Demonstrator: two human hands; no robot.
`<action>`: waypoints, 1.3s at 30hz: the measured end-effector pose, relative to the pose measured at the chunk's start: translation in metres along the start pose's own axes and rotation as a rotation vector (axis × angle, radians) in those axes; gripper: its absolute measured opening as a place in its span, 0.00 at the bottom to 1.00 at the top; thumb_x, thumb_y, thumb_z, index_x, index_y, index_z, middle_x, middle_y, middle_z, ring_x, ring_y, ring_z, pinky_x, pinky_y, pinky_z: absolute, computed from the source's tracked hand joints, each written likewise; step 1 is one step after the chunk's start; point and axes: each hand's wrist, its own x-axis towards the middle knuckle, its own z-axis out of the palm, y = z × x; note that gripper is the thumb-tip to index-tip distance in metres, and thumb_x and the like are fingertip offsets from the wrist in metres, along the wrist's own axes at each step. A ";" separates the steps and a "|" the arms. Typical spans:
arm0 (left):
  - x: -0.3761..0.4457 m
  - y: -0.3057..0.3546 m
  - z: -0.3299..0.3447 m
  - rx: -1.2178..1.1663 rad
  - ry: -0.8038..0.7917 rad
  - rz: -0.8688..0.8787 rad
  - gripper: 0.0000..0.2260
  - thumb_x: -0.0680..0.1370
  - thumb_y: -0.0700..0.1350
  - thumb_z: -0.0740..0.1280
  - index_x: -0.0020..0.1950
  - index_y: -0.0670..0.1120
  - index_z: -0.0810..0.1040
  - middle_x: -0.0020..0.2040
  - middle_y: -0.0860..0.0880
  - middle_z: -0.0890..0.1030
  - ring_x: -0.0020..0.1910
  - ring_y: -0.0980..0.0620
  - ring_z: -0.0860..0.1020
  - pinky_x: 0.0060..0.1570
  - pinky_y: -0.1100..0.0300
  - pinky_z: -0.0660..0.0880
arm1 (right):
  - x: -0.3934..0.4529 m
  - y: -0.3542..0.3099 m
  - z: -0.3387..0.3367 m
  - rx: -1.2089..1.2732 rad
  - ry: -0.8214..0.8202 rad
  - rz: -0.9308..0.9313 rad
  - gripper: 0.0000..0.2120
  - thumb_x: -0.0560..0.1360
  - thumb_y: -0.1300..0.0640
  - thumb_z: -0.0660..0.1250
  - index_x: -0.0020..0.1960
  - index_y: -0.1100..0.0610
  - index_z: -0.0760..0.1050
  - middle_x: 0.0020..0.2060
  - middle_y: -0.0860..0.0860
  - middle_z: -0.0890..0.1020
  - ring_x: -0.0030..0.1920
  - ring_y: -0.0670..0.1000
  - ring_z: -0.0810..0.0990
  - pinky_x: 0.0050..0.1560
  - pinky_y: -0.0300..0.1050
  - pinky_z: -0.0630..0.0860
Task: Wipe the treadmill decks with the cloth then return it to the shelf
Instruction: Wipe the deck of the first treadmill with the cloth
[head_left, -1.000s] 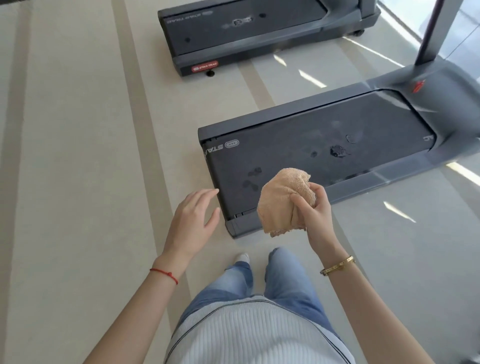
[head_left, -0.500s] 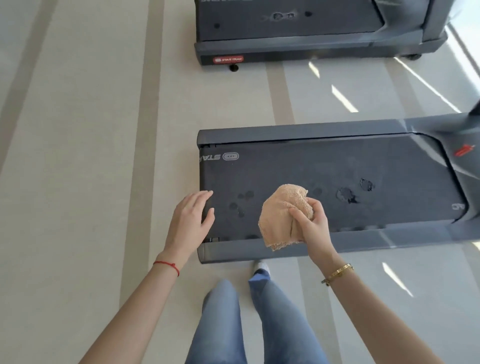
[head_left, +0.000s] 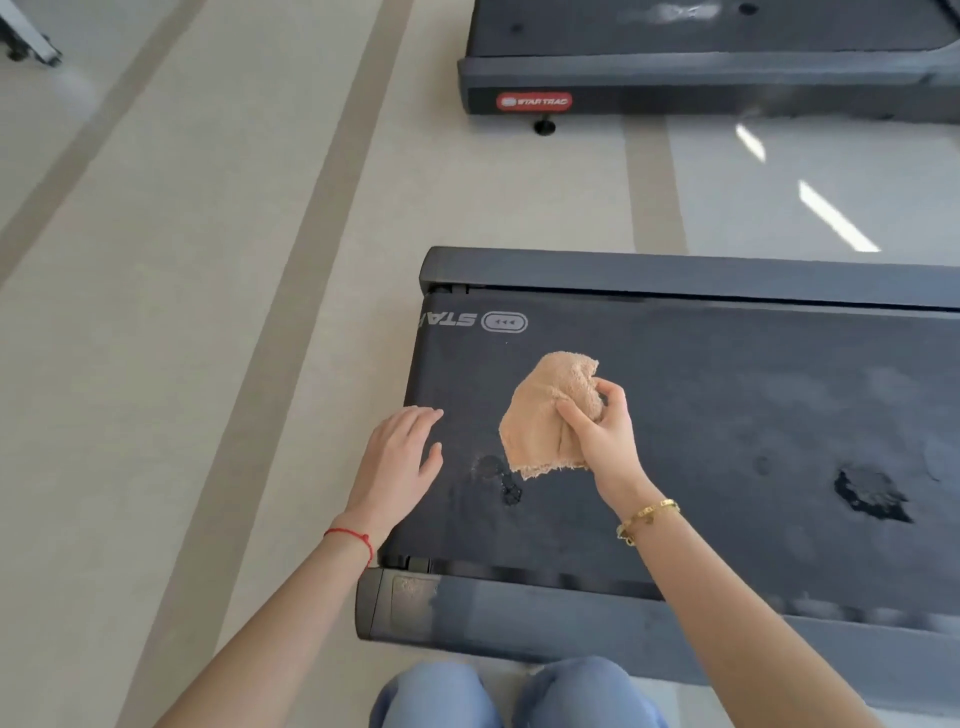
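Head view, item 1: cloth (head_left: 550, 415), tan terry, bunched in right hand (head_left: 602, 431) w/ fingers curled round its upper folds, hanging over near treadmill deck (head_left: 727, 415) by its rear end, just above dark wet spots (head_left: 498, 475). Left hand (head_left: 400, 457) fingers straight, holding nothing, at deck's rear-left edge. Handling est.: light, soft, floppy, prob. non-slip; best gripped wadded at centre so loose hem drags flat on deck.

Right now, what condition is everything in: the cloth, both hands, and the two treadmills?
Cloth: bunched, held above the belt.
Right hand: grips the cloth.
Left hand: open, fingers straight, holding nothing.
Near treadmill deck: dusty, with dark spots below the cloth and a larger dark blotch to the right.
Far treadmill deck: smudged, with small dark spots.
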 end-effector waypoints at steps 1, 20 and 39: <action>0.003 -0.013 0.025 0.007 0.004 0.001 0.18 0.80 0.42 0.65 0.70 0.43 0.74 0.67 0.46 0.77 0.68 0.46 0.73 0.70 0.52 0.67 | 0.018 0.022 0.006 0.002 -0.018 -0.015 0.20 0.75 0.56 0.71 0.64 0.51 0.66 0.57 0.49 0.78 0.54 0.49 0.80 0.44 0.43 0.78; 0.040 -0.110 0.241 0.137 0.080 0.050 0.23 0.83 0.48 0.58 0.78 0.46 0.63 0.78 0.46 0.63 0.78 0.46 0.57 0.77 0.43 0.54 | 0.122 0.239 -0.006 -1.237 0.013 -0.706 0.27 0.78 0.43 0.57 0.76 0.45 0.59 0.78 0.51 0.56 0.78 0.61 0.48 0.76 0.65 0.45; 0.029 -0.129 0.256 0.124 0.096 -0.036 0.24 0.83 0.51 0.48 0.80 0.51 0.57 0.80 0.49 0.57 0.80 0.47 0.51 0.77 0.39 0.50 | 0.116 0.264 -0.002 -1.419 -0.329 -0.744 0.27 0.82 0.38 0.48 0.79 0.40 0.45 0.78 0.40 0.48 0.79 0.50 0.42 0.78 0.54 0.42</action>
